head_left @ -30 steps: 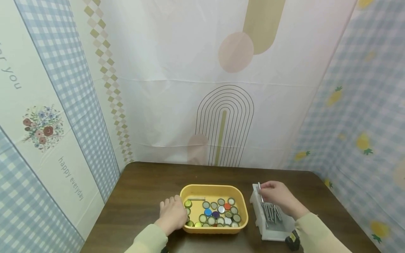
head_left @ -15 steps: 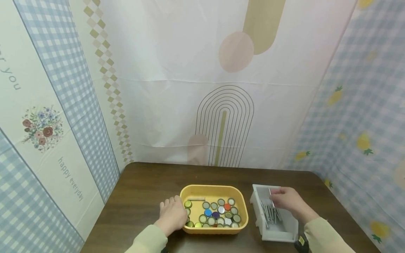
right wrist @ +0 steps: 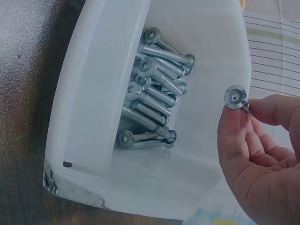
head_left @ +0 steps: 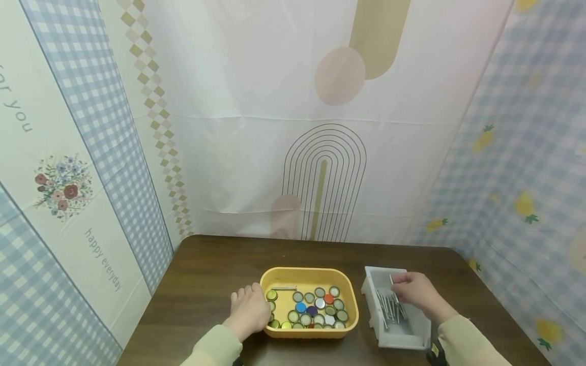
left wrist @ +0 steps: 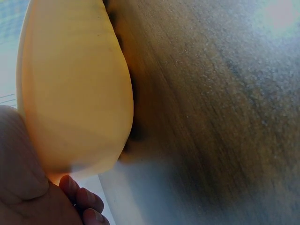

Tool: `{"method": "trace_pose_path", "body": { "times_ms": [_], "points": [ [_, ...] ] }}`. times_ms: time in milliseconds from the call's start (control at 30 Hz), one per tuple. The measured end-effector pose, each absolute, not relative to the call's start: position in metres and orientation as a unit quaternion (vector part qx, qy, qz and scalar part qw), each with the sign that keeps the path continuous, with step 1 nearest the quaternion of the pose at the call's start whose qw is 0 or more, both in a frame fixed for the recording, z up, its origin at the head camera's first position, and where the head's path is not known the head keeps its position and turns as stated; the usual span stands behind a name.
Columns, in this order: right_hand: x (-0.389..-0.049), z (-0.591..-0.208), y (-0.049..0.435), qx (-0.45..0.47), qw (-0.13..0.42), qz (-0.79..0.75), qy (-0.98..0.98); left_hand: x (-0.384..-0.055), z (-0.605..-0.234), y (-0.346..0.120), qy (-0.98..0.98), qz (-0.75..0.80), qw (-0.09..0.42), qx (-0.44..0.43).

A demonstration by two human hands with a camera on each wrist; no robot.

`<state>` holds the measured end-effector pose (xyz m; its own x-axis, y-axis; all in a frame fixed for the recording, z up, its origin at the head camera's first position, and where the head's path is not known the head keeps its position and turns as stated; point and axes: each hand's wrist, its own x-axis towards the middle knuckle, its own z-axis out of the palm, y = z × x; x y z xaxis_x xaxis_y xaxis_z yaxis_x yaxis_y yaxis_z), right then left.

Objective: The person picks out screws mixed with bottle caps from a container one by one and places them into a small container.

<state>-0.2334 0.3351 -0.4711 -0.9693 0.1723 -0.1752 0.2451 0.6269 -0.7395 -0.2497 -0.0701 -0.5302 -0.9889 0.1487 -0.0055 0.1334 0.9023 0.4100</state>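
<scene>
Pinched upright between the thumb and fingers of my right hand (head_left: 418,292) is a silver bolt (right wrist: 235,97), its round socket head facing up in the right wrist view. That hand is above the right side of a white plastic bin (head_left: 414,333), where several similar bolts (right wrist: 159,79) lie in a loose heap. My left hand (head_left: 249,309) grips the left rim of a yellow tub (head_left: 309,333); in the left wrist view the thumb and curled fingertips show at the tub's end. Inside the tub are many bottle caps (head_left: 300,307) and a single bolt (head_left: 284,288) near the back left.
Both containers stand on a dark wooden table (head_left: 215,264), the yellow tub in the middle and the white bin to its right, with a narrow gap between them. A patterned cloth (head_left: 247,168) hangs behind the table and along both sides.
My right hand has moved right and slightly nearer with the bolt, from the white bin's back left corner to its right side; over the last half second it is nearly still. The left hand stays put.
</scene>
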Motion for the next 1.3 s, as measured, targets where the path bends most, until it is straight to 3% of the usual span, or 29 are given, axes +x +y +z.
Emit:
{"method": "trace_pose_path", "body": {
  "times_ms": [1300],
  "points": [
    [-0.234, -0.4662, 0.3317, 0.117, 0.037, -0.417, 0.901, -0.2495, -0.5275, -0.07, 0.975, 0.211, 0.026, 0.07]
  ]
}}
